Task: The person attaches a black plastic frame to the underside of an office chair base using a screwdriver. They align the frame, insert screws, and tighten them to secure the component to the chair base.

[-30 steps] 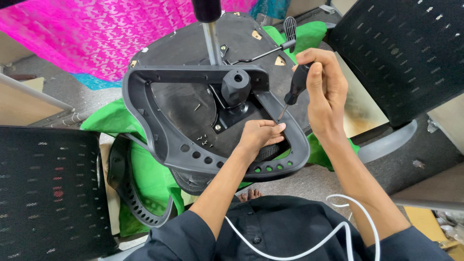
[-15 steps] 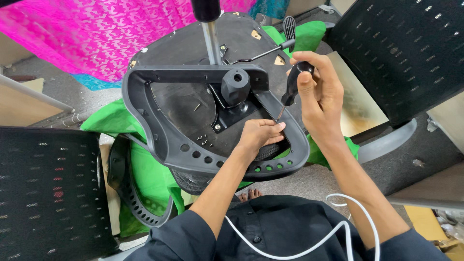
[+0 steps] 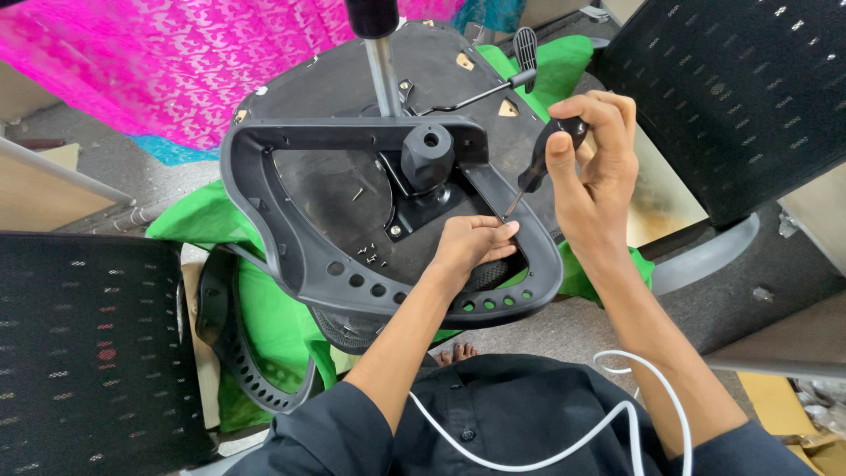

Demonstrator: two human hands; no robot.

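Crowding the grey plastic chair frame (image 3: 291,256) on both sides, black mesh panels (image 3: 731,97), little free room beyond its rim. Smooth, curved, perforated along the near edge; round black knob (image 3: 428,157) at its middle, chrome post (image 3: 385,75) behind, green cloth (image 3: 264,317) beneath. Right hand (image 3: 592,167) clenched around a black-handled screwdriver (image 3: 545,163), tip angled down toward the frame's right arm. Left hand (image 3: 471,247) loosely curled inside the frame, fingertips pinching at the tip; anything held too small to tell.

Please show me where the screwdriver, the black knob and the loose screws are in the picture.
screwdriver (image 3: 548,157), head view, on its black handle.
black knob (image 3: 428,155), head view, on its side face.
loose screws (image 3: 372,256), head view, middle of the small heap.
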